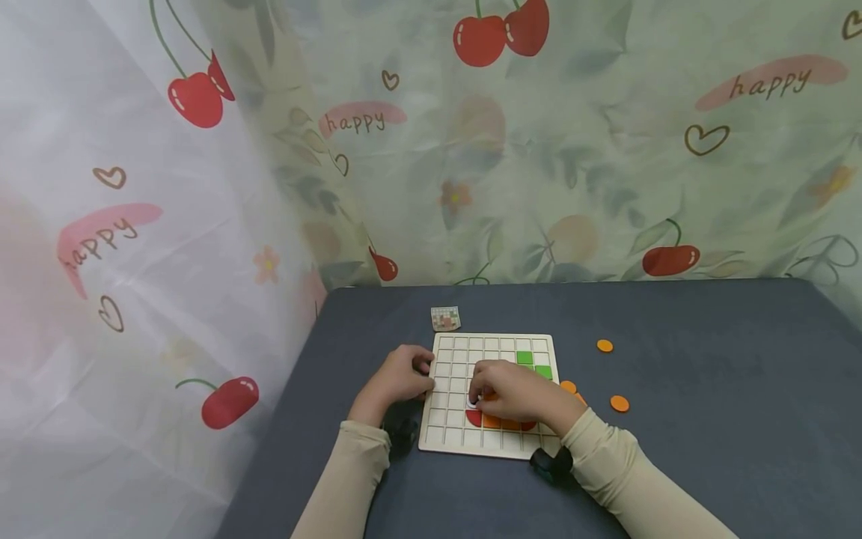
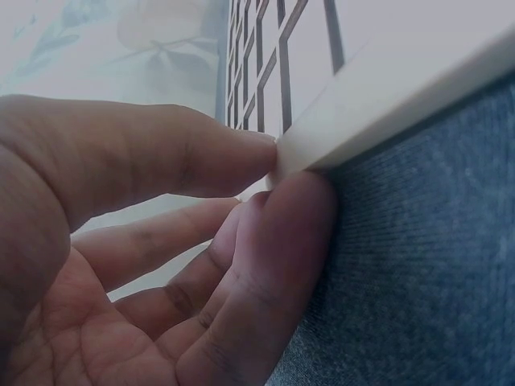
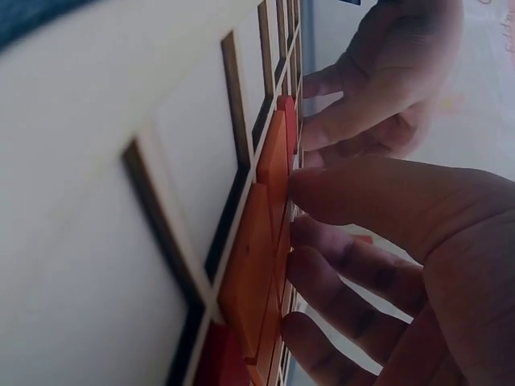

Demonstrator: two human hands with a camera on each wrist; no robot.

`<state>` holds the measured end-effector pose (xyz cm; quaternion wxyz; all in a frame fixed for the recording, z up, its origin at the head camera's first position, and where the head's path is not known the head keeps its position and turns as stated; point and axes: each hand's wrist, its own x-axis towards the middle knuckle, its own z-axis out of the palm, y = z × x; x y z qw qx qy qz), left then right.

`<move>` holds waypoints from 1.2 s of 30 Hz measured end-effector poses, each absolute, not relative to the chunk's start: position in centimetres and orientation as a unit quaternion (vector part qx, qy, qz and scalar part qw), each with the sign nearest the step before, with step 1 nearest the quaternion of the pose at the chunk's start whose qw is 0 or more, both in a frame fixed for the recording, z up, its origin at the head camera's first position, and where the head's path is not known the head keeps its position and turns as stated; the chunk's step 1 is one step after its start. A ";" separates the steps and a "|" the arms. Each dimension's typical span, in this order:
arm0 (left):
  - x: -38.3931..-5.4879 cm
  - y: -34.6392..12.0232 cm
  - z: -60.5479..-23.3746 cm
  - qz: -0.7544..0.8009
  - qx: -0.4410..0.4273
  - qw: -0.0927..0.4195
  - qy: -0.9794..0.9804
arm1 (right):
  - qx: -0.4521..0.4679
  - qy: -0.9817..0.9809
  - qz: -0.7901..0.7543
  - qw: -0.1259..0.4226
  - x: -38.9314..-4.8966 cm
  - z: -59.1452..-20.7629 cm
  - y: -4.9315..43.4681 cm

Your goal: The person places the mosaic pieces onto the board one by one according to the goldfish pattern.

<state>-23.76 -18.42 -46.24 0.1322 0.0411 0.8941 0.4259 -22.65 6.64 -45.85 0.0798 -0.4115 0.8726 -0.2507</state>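
Observation:
A pale wooden grid board (image 1: 444,438) lies on the table. My left hand (image 1: 400,376) grips its left edge, thumb and finger pinching the rim (image 2: 310,153) in the left wrist view. My right hand (image 1: 515,391) is bent over the board's middle, its fingertips pinching a small white piece (image 1: 472,403), mostly hidden. Just below it, a red rounded piece (image 1: 474,418) and orange pieces (image 1: 501,423) sit in the grid; in the right wrist view, orange square pieces (image 3: 245,273) fill cells beneath the fingers. Two green pieces (image 1: 524,358) lie in upper right cells.
On the dark table (image 1: 714,419), loose orange discs (image 1: 619,404) lie right of the board, some partly behind the right hand. A small printed card (image 1: 445,319) rests behind the board's upper left corner. Patterned curtain (image 1: 539,165) hangs along the back and left.

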 end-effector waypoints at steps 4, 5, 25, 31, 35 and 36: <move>-23.8 -18.3 -46.3 0.427 0.040 0.132 0.894 | -0.411 0.873 -0.249 0.080 -22.6 -45.8 6.8; -23.8 -18.3 -46.3 0.427 0.040 0.132 0.894 | -0.410 0.874 -0.249 0.080 -22.6 -45.8 6.9; -23.8 -18.1 -46.1 0.431 0.043 0.133 0.892 | -0.347 0.891 -0.283 0.069 -21.6 -43.1 16.5; -23.8 -18.2 -46.2 0.425 0.039 0.132 0.895 | -0.346 0.891 -0.285 0.072 -21.0 -43.5 19.1; -23.8 -18.2 -46.3 0.426 0.037 0.131 0.894 | -0.351 0.889 -0.283 0.077 -20.7 -44.4 20.3; -23.8 -18.2 -46.3 0.426 0.039 0.131 0.894 | -0.350 0.890 -0.282 0.079 -20.6 -44.7 20.5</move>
